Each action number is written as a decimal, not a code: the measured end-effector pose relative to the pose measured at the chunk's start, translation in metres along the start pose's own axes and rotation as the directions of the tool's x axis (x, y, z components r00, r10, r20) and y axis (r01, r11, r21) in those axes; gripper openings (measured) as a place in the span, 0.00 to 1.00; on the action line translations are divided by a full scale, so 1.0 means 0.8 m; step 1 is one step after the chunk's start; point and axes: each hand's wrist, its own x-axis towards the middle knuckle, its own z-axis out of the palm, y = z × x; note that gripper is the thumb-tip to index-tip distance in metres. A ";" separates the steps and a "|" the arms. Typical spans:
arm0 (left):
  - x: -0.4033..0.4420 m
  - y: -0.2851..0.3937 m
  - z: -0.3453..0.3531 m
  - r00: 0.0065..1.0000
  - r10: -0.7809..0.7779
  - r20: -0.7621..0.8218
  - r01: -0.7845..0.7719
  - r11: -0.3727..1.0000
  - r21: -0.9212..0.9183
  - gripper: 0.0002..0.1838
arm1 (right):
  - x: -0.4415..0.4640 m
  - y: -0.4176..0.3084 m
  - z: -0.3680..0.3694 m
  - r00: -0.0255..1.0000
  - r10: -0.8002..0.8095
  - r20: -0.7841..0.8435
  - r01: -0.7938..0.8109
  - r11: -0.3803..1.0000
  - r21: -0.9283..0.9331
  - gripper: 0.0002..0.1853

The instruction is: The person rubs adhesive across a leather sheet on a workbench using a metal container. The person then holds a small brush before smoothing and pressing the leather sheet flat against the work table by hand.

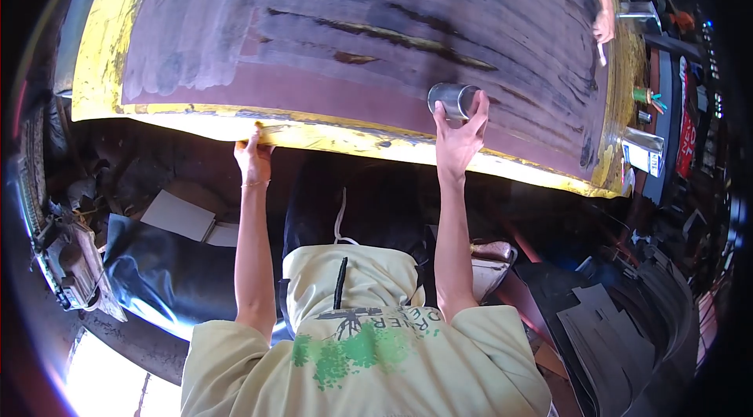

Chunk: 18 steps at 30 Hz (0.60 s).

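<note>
Tin [452, 101] in the right hand [460, 141], at about 5 o'clock on the dark field [337, 95] of the worktop [353, 137], just inside its yellow border [220, 120]. Right hand part open, curved to the tin's girth: thumb on the near side, fingers round the far end, palm behind. Looks like a side grip, chosen to control a smooth round body without covering all of it; whether the tin bears on the surface or is slightly raised, cannot tell. Placed near the front, it sits within easy reach of a straight arm. Left hand [253, 160] at about 7 o'clock, well apart from the tin, fingertips at the yellow border, thumb and fingers partly closed there, no separate item seen in it. Reads as a steadying touch on the edge, or a brace for the body; how firmly it pinches, cannot tell. Beyond the tin, towards 12, long streaks [392, 34] run across the field, some dark, some yellowish. At 3 o'clock a co-worker's hand [604, 26] reaches in from the far side, closed on a small pale-tipped brush [602, 54] pointed down by the field's side edge, apart from both of the wearer's hands. That pencil-like hold suits fine control along a margin.
</note>
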 end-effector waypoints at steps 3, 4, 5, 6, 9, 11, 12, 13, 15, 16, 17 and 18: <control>0.001 0.011 -0.010 0.999 -0.054 0.005 0.054 0.999 0.001 0.13 | -0.007 -0.042 0.026 1.000 -0.019 -0.004 0.019 1.000 0.025 0.40; 0.004 0.014 -0.016 0.997 -0.070 0.025 0.070 0.998 -0.005 0.12 | -0.010 -0.055 0.032 1.000 -0.019 -0.007 0.019 0.999 0.037 0.40; 0.006 0.020 -0.021 0.997 -0.074 0.026 0.075 0.997 -0.019 0.12 | -0.014 -0.068 0.040 1.000 -0.028 -0.001 0.028 0.999 0.041 0.40; 0.009 0.024 -0.026 0.997 -0.077 0.027 0.078 0.996 -0.032 0.12 | -0.018 -0.082 0.048 0.999 -0.045 0.020 0.044 0.997 0.061 0.40; 0.018 0.039 -0.038 0.999 -0.033 0.031 0.037 0.992 -0.119 0.12 | -0.026 -0.129 0.072 0.995 -0.085 0.054 0.078 0.989 0.125 0.39; 0.025 0.047 -0.041 1.000 -0.017 -0.014 0.015 0.989 -0.144 0.13 | -0.034 -0.157 0.094 0.993 -0.101 0.060 0.090 0.983 0.158 0.38; 0.027 0.050 -0.037 0.999 0.002 -0.045 -0.009 0.986 -0.164 0.13 | -0.037 -0.170 0.104 0.991 -0.115 0.062 0.101 0.977 0.187 0.39; 0.031 0.053 -0.037 0.998 -0.005 -0.069 -0.008 0.982 -0.187 0.14 | -0.041 -0.183 0.113 0.988 -0.137 0.067 0.120 0.970 0.214 0.39; 0.038 0.054 -0.039 0.995 -0.008 -0.095 -0.011 0.978 -0.207 0.14 | -0.047 -0.209 0.131 0.976 -0.207 0.062 0.187 0.955 0.231 0.39; 0.039 0.054 -0.038 0.995 -0.010 -0.103 -0.013 0.977 -0.212 0.15 | -0.049 -0.222 0.139 0.971 -0.231 0.059 0.212 0.949 0.235 0.39; 0.038 0.055 -0.037 0.992 -0.025 -0.125 -0.003 0.975 -0.221 0.15 | -0.051 -0.232 0.148 0.968 -0.243 0.063 0.222 0.946 0.237 0.39; 0.037 0.058 -0.036 0.991 -0.045 -0.124 0.020 0.981 -0.192 0.16 | -0.052 -0.243 0.156 0.965 -0.253 0.066 0.231 0.943 0.240 0.40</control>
